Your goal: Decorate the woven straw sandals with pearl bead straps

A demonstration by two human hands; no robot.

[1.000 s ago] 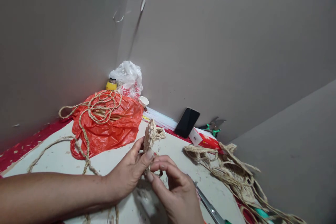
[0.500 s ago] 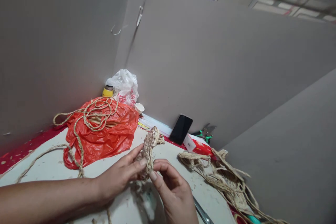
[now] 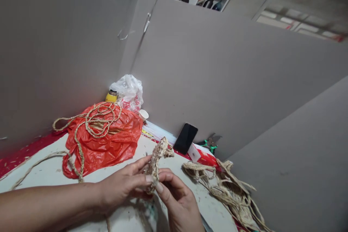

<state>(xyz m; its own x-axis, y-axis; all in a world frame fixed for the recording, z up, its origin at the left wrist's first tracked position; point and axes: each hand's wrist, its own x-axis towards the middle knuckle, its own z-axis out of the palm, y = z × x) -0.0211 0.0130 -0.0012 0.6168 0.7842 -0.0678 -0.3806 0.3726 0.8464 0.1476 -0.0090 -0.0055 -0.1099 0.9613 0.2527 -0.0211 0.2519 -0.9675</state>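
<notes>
A small woven piece of braided straw cord (image 3: 157, 157) stands upright between my two hands above the white tabletop. My left hand (image 3: 127, 181) grips it from the left, thumb on the near side and fingers behind. On its lower right edge, the thumb and forefinger of my right hand (image 3: 181, 199) pinch the braid. A long braided straw cord (image 3: 78, 145) lies in loops over a red plastic bag (image 3: 108, 152) at the left, and its length runs down behind my left forearm. Part of the woven piece is hidden by my fingers.
Behind the work stand a black phone (image 3: 186, 138), a red and white box (image 3: 205, 156), green-handled pliers (image 3: 210, 143) and a paper cup (image 3: 144, 114). A heap of straw cords (image 3: 231, 188) lies right. A white plastic bag (image 3: 129, 90) and yellow jar (image 3: 111, 96) sit in the corner.
The view has tipped slightly, so the background sits a little lower. The woven piece has turned a bit in my hands, which keep their hold on it.
</notes>
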